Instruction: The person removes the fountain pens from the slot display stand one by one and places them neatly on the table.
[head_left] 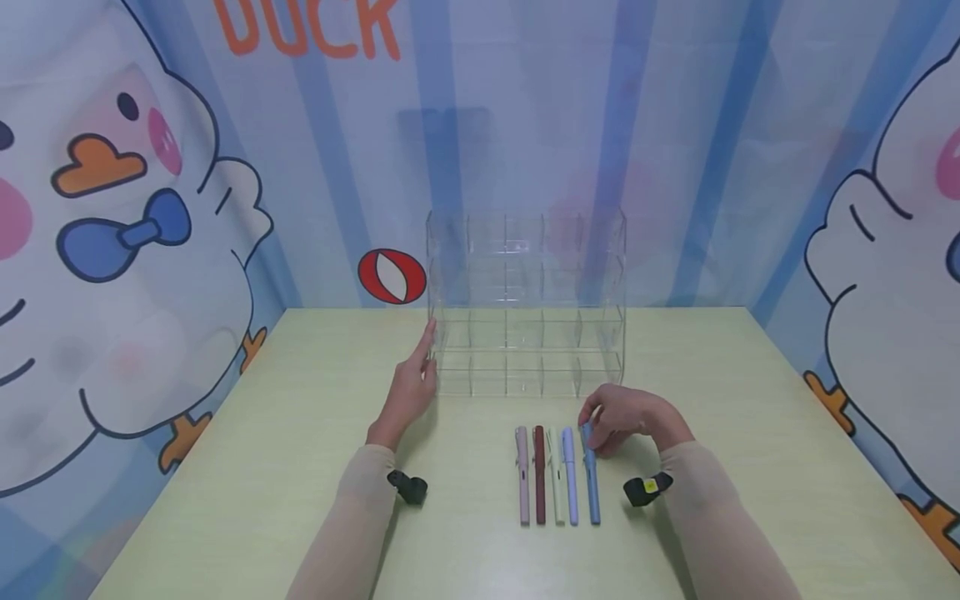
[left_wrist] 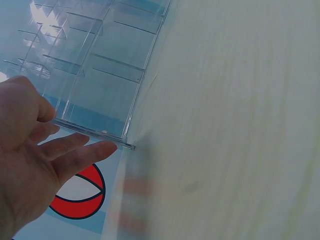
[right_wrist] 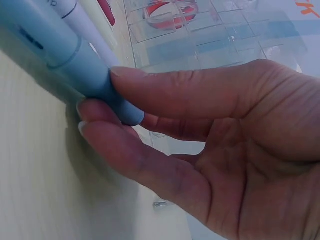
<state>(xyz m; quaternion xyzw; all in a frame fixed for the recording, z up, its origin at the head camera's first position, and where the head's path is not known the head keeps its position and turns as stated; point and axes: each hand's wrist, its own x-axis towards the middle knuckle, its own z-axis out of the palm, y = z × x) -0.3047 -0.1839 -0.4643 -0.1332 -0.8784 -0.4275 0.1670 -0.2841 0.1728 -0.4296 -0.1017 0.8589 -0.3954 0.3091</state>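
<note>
My right hand (head_left: 626, 414) pinches the upper end of a blue pen (head_left: 592, 483) between thumb and fingers. The right wrist view shows that pinch close up on the blue pen (right_wrist: 75, 60). To its left lie a lavender pen (head_left: 571, 483), a pale green pen (head_left: 557, 487), a dark red pen (head_left: 540, 483) and a mauve pen (head_left: 523, 487), side by side. Behind them stands a clear compartmented organizer (head_left: 525, 387). My left hand (head_left: 411, 387) rests against the organizer's left side with extended fingers (left_wrist: 87, 156).
The pale yellow table (head_left: 300, 467) carries everything. A blue striped cloth backdrop (head_left: 517, 100) printed with ducks hangs right behind the organizer. Small black cameras sit on the left wrist (head_left: 408, 487) and the right wrist (head_left: 647, 489).
</note>
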